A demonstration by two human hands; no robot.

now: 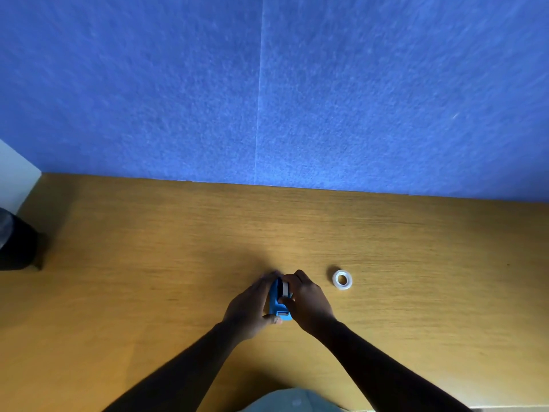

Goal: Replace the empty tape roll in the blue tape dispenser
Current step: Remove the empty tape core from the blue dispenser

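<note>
A small blue tape dispenser (277, 304) stands on the wooden desk (148, 263) near the front middle. My left hand (248, 307) wraps its left side, thumb by the cutter end. My right hand (309, 304) grips its right side, with fingertips on the pale empty roll (285, 288) seated in the dispenser. A fresh roll of clear tape (342, 280) lies flat on the desk to the right of my right hand, apart from it.
A blue felt partition (267, 99) rises behind the desk. A dark object (16, 242) sits at the desk's left edge. Bare desk surrounds the hands on all sides.
</note>
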